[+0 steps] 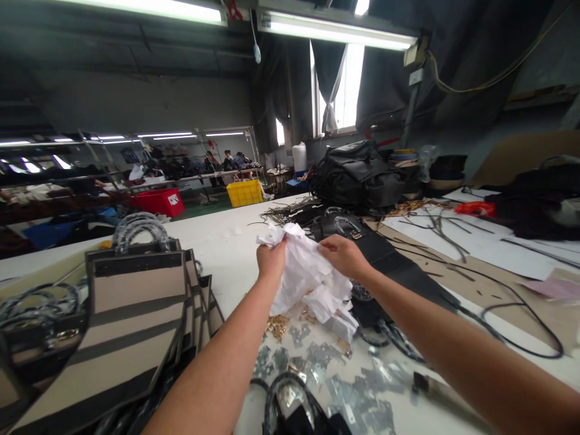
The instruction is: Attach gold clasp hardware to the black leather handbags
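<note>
Worktop point(226, 244): stretched long, flat and white under the goods, smooth where bare, crowded along both sides.

Black heap point(357, 172): rose toward the far end, soft-looking and bulging, folded and creased, with a dull sheen on the upper ridges.

Beige panels point(136, 326): leaned in layers at the left, tapered downward, smooth-faced, crossed by dark bands and bordered with dark trim.

Black pieces point(403, 278): lay flat and overlapping at the right of the middle, broad and straight-edged.

White sheet point(308, 275): hung crumpled between the left hand point(270, 260) and the right hand point(344, 254), in the middle of the view; looked thin, sharply creased, full of uneven folds, with a lower edge spread over scattered metal; too unclear to call paper or film.

Wrapped handles point(141, 232): arched in thick, rounded loops above the beige panels, wound in shiny, clear film.

Hands: closed on the white sheet, the left at the upper left edge, the right pinching at the right.

Metal plates point(319, 356): lay strewn in front, silvery, thin, flat and angular.

Gold fittings point(276, 326): clustered beside the plates, small and glinting, too small to make out singly.
</note>
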`<control>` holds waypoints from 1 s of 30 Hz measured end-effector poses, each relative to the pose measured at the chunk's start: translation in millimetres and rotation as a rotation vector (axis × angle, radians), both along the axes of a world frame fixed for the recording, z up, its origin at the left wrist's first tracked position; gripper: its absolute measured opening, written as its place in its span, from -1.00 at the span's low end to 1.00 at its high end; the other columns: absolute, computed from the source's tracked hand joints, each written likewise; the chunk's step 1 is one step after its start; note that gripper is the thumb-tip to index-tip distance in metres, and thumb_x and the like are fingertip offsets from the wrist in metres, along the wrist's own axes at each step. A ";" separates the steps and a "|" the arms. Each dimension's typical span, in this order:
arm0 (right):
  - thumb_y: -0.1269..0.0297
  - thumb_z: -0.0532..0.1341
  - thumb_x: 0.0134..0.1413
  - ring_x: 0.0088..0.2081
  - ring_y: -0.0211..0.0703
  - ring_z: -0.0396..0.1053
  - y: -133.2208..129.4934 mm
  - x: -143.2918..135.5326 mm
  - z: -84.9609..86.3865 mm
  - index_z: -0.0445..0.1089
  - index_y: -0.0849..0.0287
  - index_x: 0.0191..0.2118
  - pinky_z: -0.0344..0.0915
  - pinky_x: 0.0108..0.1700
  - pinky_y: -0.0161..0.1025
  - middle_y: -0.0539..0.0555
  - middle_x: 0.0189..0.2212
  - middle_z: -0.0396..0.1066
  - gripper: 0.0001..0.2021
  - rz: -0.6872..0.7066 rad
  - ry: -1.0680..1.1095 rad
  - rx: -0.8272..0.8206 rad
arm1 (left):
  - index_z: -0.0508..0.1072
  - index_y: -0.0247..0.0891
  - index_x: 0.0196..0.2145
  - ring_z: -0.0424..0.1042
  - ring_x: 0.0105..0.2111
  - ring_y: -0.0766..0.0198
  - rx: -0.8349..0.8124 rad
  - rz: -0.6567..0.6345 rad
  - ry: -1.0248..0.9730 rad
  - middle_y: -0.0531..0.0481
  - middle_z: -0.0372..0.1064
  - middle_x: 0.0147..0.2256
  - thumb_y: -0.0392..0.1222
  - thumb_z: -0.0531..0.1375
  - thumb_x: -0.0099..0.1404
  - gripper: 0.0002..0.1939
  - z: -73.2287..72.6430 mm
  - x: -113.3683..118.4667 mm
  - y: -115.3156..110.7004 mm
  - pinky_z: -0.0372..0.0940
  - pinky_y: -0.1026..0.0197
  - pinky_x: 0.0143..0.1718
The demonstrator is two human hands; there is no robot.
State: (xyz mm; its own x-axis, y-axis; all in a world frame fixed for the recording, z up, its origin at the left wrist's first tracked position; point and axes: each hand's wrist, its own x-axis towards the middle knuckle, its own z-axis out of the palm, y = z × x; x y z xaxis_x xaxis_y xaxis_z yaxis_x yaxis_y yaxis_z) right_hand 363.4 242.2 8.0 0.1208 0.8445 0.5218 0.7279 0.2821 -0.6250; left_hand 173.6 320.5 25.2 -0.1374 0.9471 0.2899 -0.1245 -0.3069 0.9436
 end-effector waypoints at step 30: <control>0.14 0.25 0.22 -0.20 -0.01 0.51 -64.7 -83.5 -12.0 0.56 0.15 -0.07 0.37 -0.10 -0.18 0.13 -0.21 0.62 -0.73 0.344 0.025 -0.228 | 0.59 -0.36 -0.15 0.60 -0.16 -0.03 -0.244 -0.187 -0.320 -0.21 0.62 -0.17 -0.06 0.46 0.06 -0.56 -34.9 -29.3 -99.2 0.44 0.04 -0.08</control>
